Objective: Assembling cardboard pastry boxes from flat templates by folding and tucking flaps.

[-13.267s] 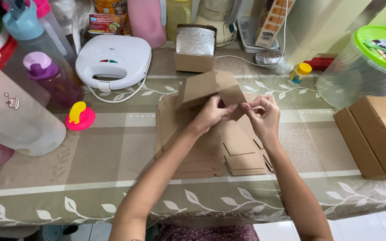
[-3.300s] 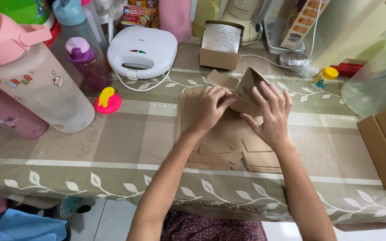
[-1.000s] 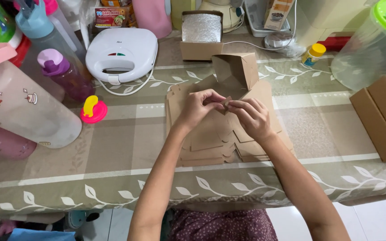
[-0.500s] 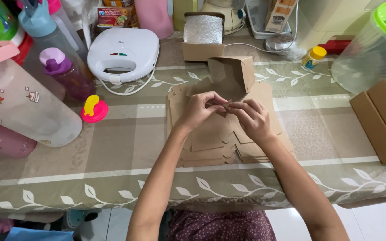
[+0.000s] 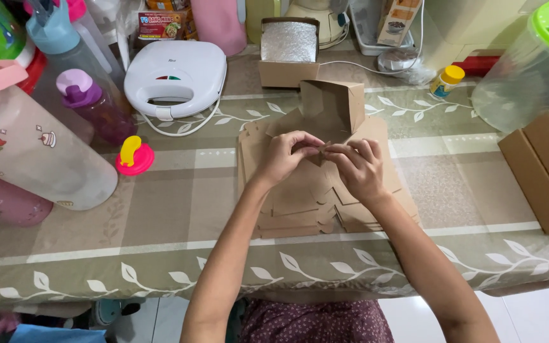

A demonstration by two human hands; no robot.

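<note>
A half-folded brown cardboard box (image 5: 328, 108) stands tilted at the middle of the table, its open side toward me. My left hand (image 5: 285, 155) and my right hand (image 5: 357, 166) meet just below it, fingertips pinching a small flap of that box between them. Under both hands lies a stack of flat brown box blanks (image 5: 300, 203), spread across the tablecloth.
Finished brown boxes (image 5: 544, 168) sit at the right edge. A white sandwich maker (image 5: 174, 77), a foil-lined box (image 5: 288, 51), a purple-capped bottle (image 5: 90, 105), a pink-and-yellow lid (image 5: 135, 155), a big pale jug (image 5: 30, 152) and a green-lidded clear container (image 5: 538, 60) ring the work area.
Over the last second both hands stay at the flap, fingers shifting slightly. Earlier the hands pressed flat on the box sides; now they pinch together below it.
</note>
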